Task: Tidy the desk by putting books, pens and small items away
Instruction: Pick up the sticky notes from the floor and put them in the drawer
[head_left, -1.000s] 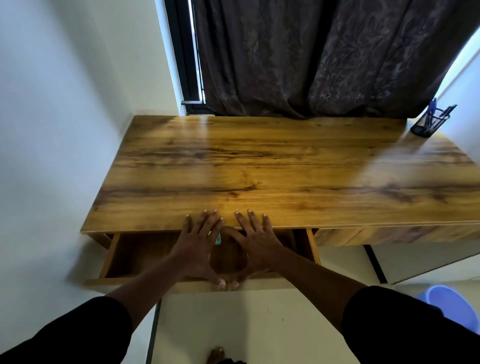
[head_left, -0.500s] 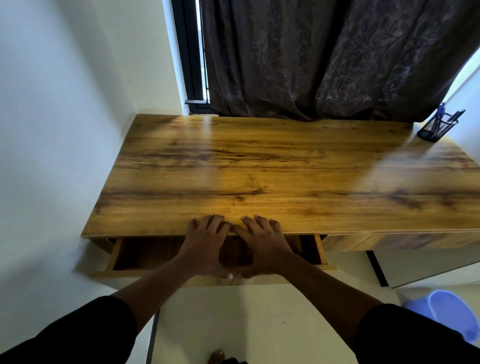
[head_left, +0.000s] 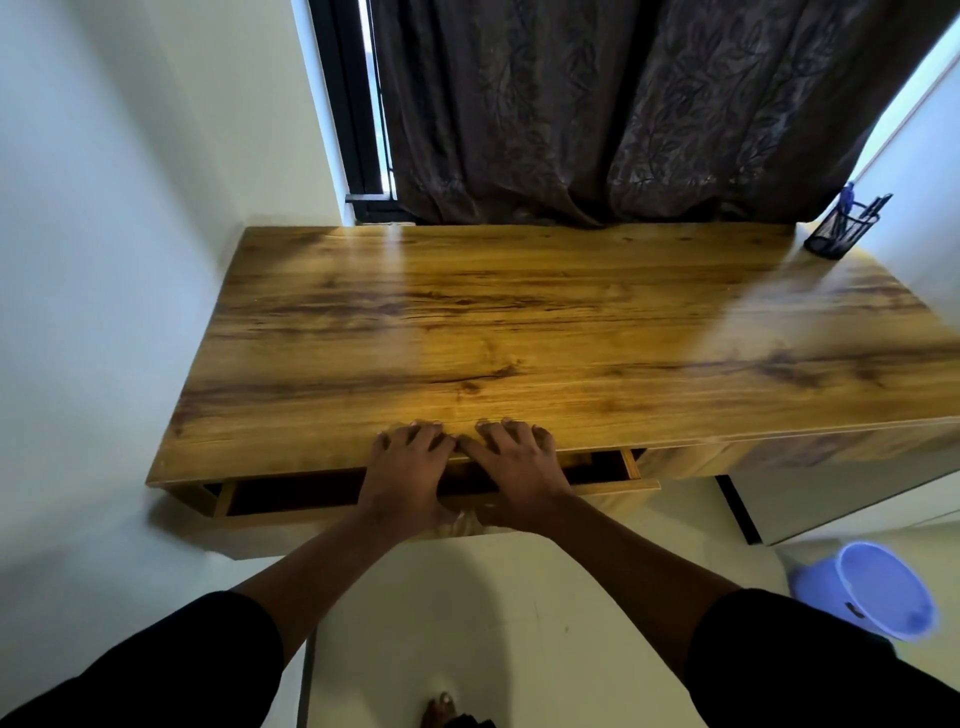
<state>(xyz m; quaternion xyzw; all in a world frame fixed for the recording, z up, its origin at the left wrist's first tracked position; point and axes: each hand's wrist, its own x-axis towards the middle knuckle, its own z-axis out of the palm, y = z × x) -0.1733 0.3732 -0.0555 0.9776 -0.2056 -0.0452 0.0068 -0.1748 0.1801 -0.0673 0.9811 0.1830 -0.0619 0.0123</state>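
A wooden desk fills the view, its top bare except for a black mesh pen holder with pens at the far right corner. Under the front edge a drawer stands a little way out, and its inside is dark. My left hand and my right hand lie side by side across the drawer's gap. Their fingers are spread and reach onto the desk's front edge, while the thumbs and heels press on the drawer front. Neither hand holds a loose object.
A dark patterned curtain hangs behind the desk, with white walls to the left and right. A white cabinet stands under the desk's right part. A blue bucket sits on the floor at the right, and a bare foot shows below.
The drawer has slid inward and shows a much narrower gap. Both hands moved forward with it, their fingertips now on the desk edge. The small item inside is now hidden.
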